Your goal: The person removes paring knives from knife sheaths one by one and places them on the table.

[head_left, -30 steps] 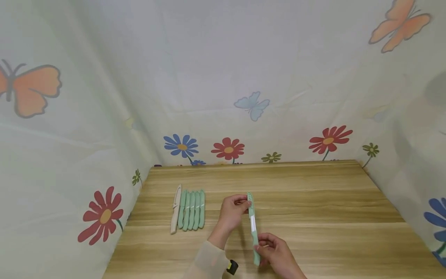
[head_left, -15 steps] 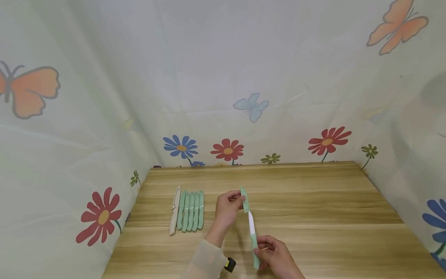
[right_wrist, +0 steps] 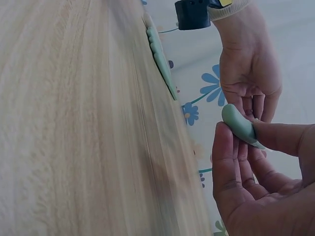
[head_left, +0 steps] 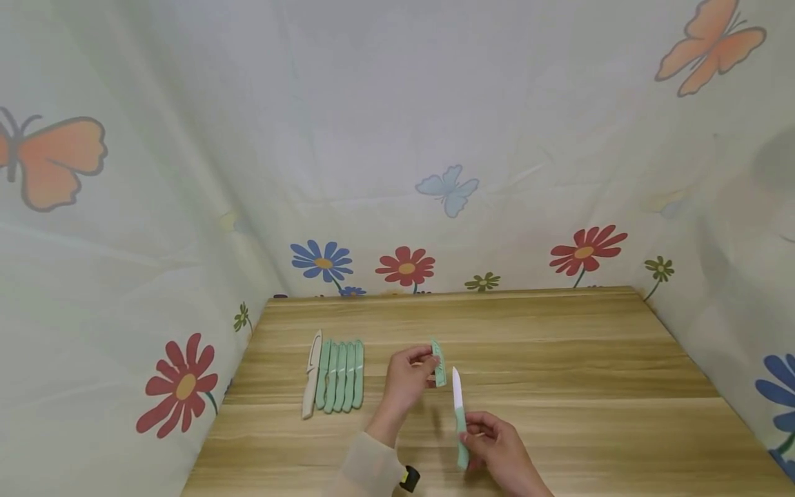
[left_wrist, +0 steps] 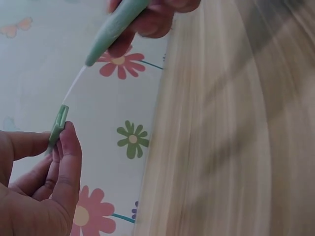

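Observation:
In the head view my left hand [head_left: 406, 378] pinches a green slotted knife sheath [head_left: 439, 366] between thumb and fingers, raised over the table. To its lower right my right hand [head_left: 498, 445] grips the green handle of a knife [head_left: 462, 442], its pale blade bare and pointing away from me. Blade tip and sheath stand apart, side by side. The left wrist view shows the sheath's open end [left_wrist: 61, 115] facing the knife. In the right wrist view the handle [right_wrist: 238, 123] is pinched between thumb and fingers; the blade is mostly hidden.
Several green sheathed knives [head_left: 340, 376] lie in a row at the table's left, beside one beige sheathed knife [head_left: 312, 376]. The wooden table [head_left: 559, 345] meets a flower-printed curtain [head_left: 509, 228] at the back and sides. A black device [head_left: 410, 478] sits on the left wrist.
The knife has come out of the sheath. First the left hand drew the sheath up and left; then the right hand moved the knife a little to the right, apart from it.

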A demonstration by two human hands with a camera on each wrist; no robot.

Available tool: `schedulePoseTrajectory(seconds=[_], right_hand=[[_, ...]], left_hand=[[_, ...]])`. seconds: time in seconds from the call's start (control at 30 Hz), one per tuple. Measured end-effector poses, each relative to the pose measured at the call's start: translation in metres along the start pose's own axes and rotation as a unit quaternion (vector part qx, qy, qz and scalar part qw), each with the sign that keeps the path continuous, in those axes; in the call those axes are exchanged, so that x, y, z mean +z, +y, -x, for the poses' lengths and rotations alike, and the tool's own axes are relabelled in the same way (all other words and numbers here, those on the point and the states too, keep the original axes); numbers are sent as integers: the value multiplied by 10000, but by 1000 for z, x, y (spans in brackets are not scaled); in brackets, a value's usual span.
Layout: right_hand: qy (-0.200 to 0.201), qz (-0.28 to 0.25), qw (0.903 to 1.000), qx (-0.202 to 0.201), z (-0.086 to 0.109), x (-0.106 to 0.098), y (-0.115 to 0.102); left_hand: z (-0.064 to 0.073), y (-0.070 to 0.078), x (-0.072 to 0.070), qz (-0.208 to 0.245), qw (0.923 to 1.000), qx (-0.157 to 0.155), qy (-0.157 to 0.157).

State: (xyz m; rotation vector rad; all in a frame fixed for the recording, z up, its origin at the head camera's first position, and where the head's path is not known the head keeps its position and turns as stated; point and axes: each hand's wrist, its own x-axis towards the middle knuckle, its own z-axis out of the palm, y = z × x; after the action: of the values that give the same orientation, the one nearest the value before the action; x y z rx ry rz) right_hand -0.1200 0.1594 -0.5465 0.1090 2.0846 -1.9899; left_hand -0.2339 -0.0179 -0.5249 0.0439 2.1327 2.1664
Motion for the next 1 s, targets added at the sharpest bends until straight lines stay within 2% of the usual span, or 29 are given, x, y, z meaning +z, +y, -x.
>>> schedulePoseTrajectory(seconds=[0.4,0.73,1.0], right_hand=[[347,0,9994,-12,-1,1,-9],[525,20,9986,91,-5,0,-11],[954,-94,9952,214,-15,1,-9]], left_hand=[[11,-8,9,-36,9997,-3,-260],[15,-11,11,-50,9996,10,-275],[16,-18,13,-72,9994,-84,-340]])
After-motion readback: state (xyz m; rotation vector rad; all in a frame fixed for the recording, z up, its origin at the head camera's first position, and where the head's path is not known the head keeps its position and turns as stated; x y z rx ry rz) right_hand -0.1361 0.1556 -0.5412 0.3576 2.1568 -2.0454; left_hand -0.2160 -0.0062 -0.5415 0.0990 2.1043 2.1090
